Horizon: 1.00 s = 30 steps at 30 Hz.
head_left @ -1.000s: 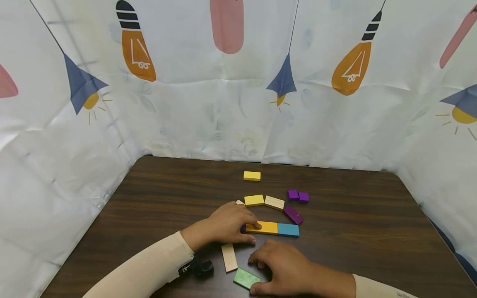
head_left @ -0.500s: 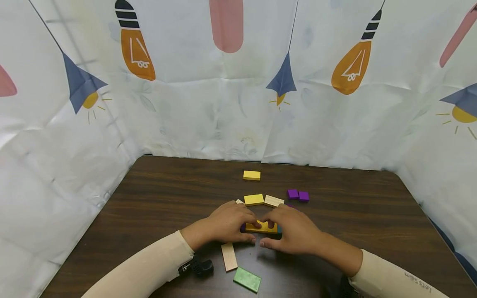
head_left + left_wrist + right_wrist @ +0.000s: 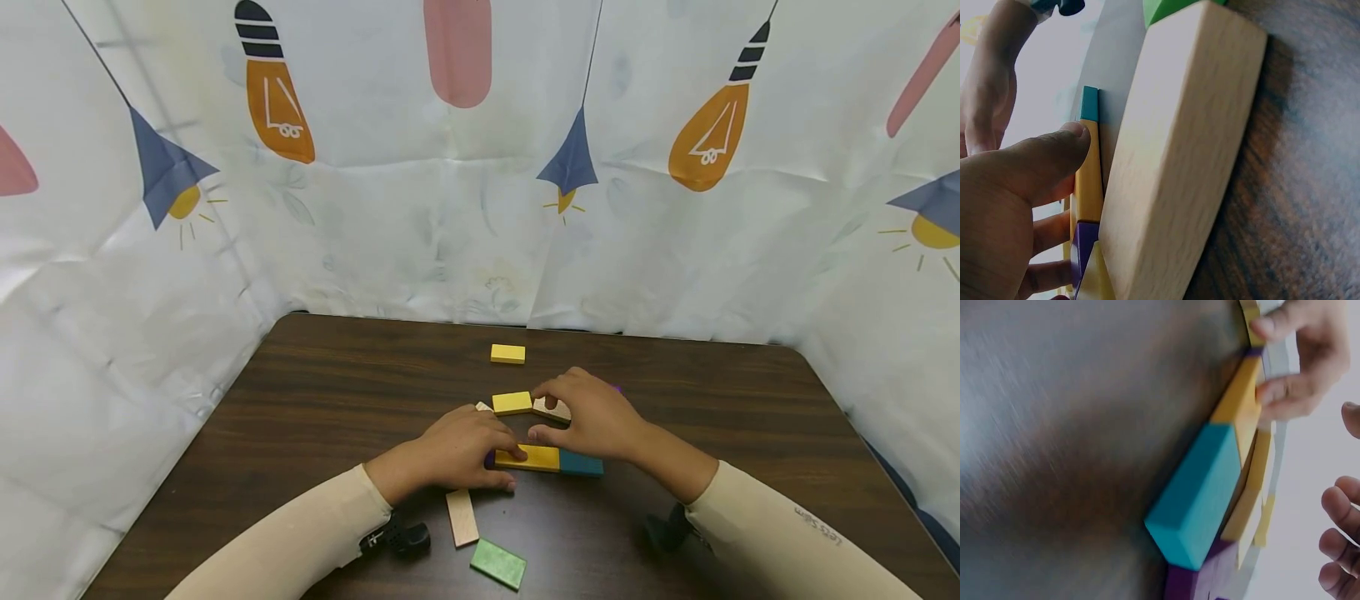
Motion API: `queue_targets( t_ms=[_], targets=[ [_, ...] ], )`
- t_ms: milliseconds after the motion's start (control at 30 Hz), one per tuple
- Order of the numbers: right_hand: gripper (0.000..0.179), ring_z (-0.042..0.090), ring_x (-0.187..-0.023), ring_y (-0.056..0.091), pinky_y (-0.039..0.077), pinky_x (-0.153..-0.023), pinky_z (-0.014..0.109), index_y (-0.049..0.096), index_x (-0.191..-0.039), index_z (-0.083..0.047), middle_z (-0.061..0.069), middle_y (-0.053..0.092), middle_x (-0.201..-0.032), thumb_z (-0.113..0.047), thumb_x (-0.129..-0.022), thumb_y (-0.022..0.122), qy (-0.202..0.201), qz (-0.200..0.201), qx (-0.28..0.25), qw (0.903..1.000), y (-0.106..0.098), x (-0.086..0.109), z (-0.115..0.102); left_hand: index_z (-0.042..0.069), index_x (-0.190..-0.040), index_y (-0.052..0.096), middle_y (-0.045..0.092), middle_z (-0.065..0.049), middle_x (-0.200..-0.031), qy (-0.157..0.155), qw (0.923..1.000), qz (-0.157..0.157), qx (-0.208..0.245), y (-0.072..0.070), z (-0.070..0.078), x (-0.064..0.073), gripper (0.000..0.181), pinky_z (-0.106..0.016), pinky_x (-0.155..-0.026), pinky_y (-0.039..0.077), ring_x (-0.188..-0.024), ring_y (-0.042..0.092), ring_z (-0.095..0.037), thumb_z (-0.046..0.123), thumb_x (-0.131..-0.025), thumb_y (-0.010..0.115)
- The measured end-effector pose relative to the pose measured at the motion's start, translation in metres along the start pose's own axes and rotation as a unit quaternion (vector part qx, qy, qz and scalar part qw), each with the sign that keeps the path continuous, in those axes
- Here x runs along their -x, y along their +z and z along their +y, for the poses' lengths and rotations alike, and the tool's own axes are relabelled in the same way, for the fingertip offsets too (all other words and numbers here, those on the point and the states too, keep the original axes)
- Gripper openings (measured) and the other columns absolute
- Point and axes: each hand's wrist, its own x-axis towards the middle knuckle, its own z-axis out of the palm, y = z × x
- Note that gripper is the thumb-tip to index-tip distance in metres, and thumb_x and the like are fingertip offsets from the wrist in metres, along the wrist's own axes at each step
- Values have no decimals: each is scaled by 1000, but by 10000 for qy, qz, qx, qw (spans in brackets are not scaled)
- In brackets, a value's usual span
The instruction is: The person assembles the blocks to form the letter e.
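My left hand (image 3: pixel 461 450) rests over the left part of a row of blocks, its index finger touching the orange block (image 3: pixel 538 459). A teal-blue block (image 3: pixel 581 463) adjoins that block's right end, and a purple block (image 3: pixel 1085 240) shows at its left end. Behind the row, my right hand (image 3: pixel 596 417) hovers with thumb and fingers apart beside a plain wooden block (image 3: pixel 551 408), which it partly covers. Its loosely bent fingers (image 3: pixel 1340 506) hold nothing in the right wrist view. Purple blocks (image 3: pixel 1200 575) beyond the teal one are mostly hidden by this hand in the head view.
Yellow blocks (image 3: pixel 512 402) lie behind the row, one (image 3: pixel 507 354) farther back. Closer to me are another plain wooden block (image 3: pixel 462 517) and a green block (image 3: pixel 498 564). The dark table (image 3: pixel 360 367) is bordered by a white printed curtain (image 3: pixel 375 233).
My right hand has moved from beside the green block, over the row's right part, to the wooden block farther back. My left hand has stayed on the orange block.
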Motion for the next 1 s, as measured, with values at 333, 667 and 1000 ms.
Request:
queue_targets(
  t_ms=[333, 667, 1000],
  targets=[
    [56, 16, -101, 56, 54, -79, 39, 70, -126, -12, -1, 68, -107, -55, -89, 75, 342, -57, -48, 9994, -4, -22, 19, 34, -122, 75, 68, 20, -121, 10, 10000, 6, -11, 1, 0, 0, 37, -39, -97, 45, -118, 58, -7, 56, -92, 71],
    [63, 21, -103, 57, 54, -76, 41, 67, -133, -12, 3, 68, -111, -57, -89, 74, 682, -221, -75, 9974, -5, -42, 29, 34, -122, 75, 67, 20, -121, -9, 10000, 5, -18, 1, 0, 0, 38, -39, -98, 45, -118, 58, -7, 57, -92, 71],
    [64, 27, -109, 60, 53, -84, 46, 64, -137, -10, 6, 66, -118, -54, -92, 72, 874, -339, -182, 9954, -5, -59, 38, 34, -121, 75, 68, 19, -120, 45, 10000, 43, -61, 2, -1, 0, 38, -40, -97, 46, -117, 59, -8, 58, -92, 70]
  ],
)
